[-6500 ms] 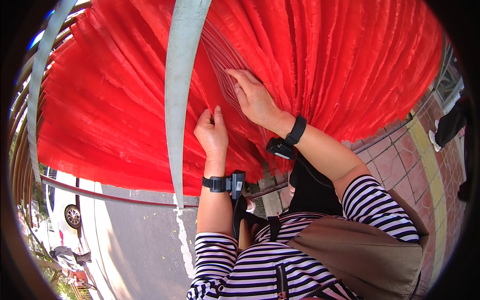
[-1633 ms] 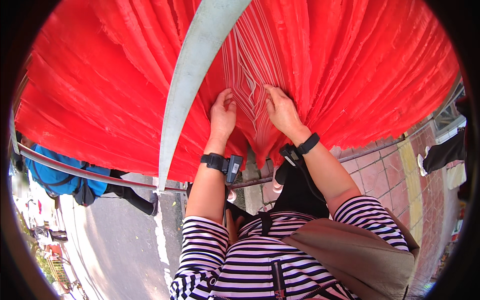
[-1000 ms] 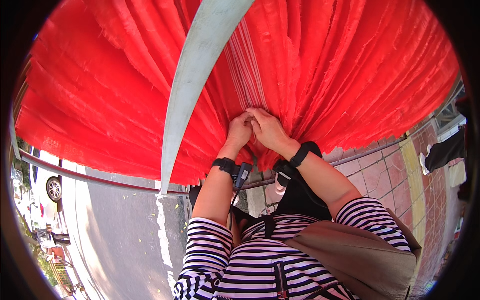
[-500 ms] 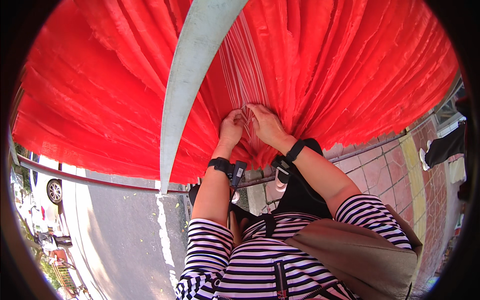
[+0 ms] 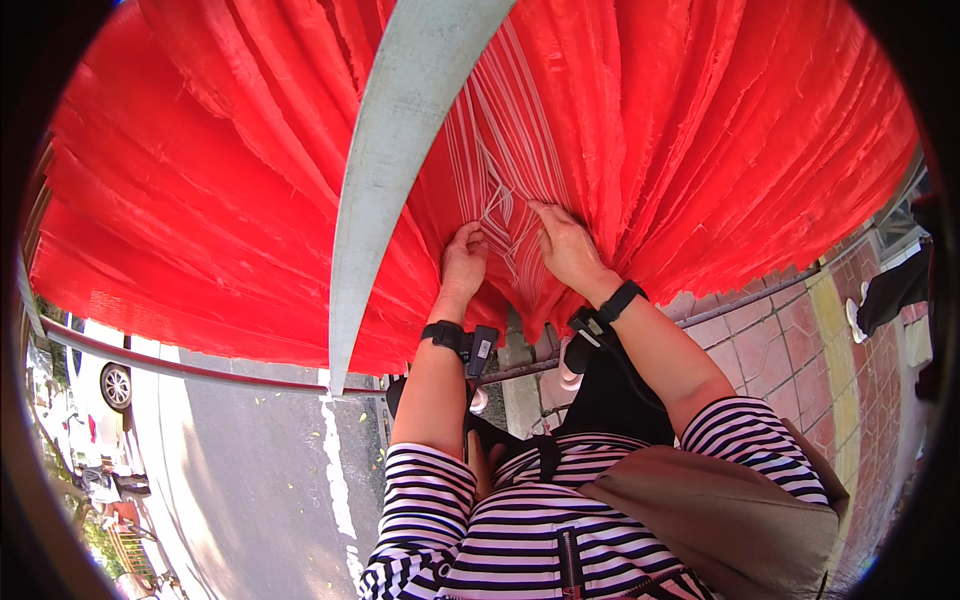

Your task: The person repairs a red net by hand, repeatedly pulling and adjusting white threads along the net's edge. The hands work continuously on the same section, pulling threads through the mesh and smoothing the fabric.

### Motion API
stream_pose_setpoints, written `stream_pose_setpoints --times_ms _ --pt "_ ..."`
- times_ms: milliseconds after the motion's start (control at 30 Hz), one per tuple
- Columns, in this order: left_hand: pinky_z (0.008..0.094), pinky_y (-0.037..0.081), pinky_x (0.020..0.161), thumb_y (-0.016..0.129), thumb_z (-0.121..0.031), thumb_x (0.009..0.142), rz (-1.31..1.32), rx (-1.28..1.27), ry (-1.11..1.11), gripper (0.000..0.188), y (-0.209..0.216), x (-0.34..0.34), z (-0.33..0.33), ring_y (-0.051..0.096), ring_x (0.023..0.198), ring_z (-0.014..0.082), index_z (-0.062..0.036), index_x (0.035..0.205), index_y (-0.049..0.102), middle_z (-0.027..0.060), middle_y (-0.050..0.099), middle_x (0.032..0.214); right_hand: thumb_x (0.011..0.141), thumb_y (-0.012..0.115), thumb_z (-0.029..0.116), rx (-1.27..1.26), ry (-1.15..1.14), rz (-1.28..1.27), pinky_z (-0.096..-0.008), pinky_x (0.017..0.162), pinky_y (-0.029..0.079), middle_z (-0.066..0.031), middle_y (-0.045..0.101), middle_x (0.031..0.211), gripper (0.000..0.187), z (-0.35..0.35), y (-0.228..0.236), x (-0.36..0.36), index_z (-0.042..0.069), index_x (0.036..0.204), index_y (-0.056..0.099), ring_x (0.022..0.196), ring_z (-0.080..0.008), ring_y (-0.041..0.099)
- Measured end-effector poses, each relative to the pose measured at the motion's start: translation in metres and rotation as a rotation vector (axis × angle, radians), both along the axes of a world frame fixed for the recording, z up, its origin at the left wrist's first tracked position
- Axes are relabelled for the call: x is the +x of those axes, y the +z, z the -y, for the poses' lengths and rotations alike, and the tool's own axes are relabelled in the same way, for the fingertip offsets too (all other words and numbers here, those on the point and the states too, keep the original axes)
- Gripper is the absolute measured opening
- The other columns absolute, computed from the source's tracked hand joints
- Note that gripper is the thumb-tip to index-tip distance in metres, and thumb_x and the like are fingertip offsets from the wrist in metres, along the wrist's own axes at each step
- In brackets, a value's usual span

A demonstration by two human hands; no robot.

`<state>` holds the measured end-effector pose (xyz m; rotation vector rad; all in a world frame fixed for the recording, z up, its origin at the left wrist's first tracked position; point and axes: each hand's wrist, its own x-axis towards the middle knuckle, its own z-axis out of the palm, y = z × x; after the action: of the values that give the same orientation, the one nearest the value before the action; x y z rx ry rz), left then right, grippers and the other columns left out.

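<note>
Red cloth (image 5: 700,130) fans out across the upper view, deep folds on both sides, and down its middle run white strands (image 5: 495,205), crossing into a tangle between the hands! Left hand (image 5: 465,264) sits at their left edge, fingers curled; whether it pinches anything, I cannot tell. Right hand (image 5: 577,256) is opposite, fingers stretched out at the cloth, thumb apart. And a curved grey metal strip (image 5: 385,150) cuts across the folds, left of the left hand.
</note>
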<state>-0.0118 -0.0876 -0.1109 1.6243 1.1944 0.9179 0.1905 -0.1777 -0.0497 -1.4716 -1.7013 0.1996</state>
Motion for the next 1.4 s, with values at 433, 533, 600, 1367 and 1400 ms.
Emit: stream_pose_setpoints --times_ms 433,533,600,1367,1400 --pt "0.0286 0.052 0.093 0.062 0.001 0.091 -0.058 0.062 -0.061 0.032 -0.02 0.008 0.016 0.067 0.101 0.0161 -0.0054 0.121 0.069 0.0102 0.073 0.108 0.091 0.059 0.0 0.031 0.159 -0.121 -0.0463 0.079 0.055 -0.0214 0.069 0.096 0.013 0.012 -0.014 -0.001 0.0 0.101 0.067 0.091 -0.0432 0.067" --pt "0.0328 0.053 0.094 0.065 -0.005 0.089 -0.209 0.14 -0.049 0.03 -0.027 0.012 0.027 0.07 0.101 0.0232 -0.006 0.119 0.07 0.0147 0.073 0.108 0.091 0.059 0.002 0.024 0.171 -0.112 -0.0471 0.078 0.055 -0.0215 0.068 0.094 0.013 0.015 -0.018 -0.002 0.002 0.1 0.068 0.089 -0.0435 0.066" --pt "0.037 0.054 0.094 0.067 -0.01 0.088 -0.333 0.202 -0.024 0.029 -0.025 0.018 0.036 0.07 0.102 0.0292 -0.0069 0.117 0.071 0.0171 0.073 0.107 0.091 0.06 0.003 0.007 0.171 -0.1 -0.0472 0.078 0.055 -0.0214 0.068 0.095 0.013 0.017 -0.02 -0.003 0.002 0.1 0.069 0.09 -0.0434 0.066" --pt "0.0507 0.055 0.08 0.062 -0.029 0.092 -0.433 0.144 0.265 0.026 -0.017 0.018 0.05 0.068 0.09 0.0433 -0.0066 0.096 0.074 0.0241 0.069 0.098 0.091 0.059 0.008 -0.139 0.061 0.05 -0.0519 0.09 0.05 -0.022 0.071 0.105 0.03 0.019 -0.029 -0.008 0.003 0.12 0.064 0.101 -0.0408 0.066" --pt "0.0501 0.055 0.079 0.062 -0.03 0.092 -0.412 0.122 0.277 0.026 -0.019 0.015 0.052 0.069 0.089 0.0427 -0.007 0.096 0.074 0.0232 0.07 0.097 0.091 0.059 0.007 -0.14 0.057 0.044 -0.0516 0.09 0.05 -0.0218 0.07 0.105 0.031 0.02 -0.029 -0.007 0.003 0.122 0.063 0.101 -0.0409 0.065"
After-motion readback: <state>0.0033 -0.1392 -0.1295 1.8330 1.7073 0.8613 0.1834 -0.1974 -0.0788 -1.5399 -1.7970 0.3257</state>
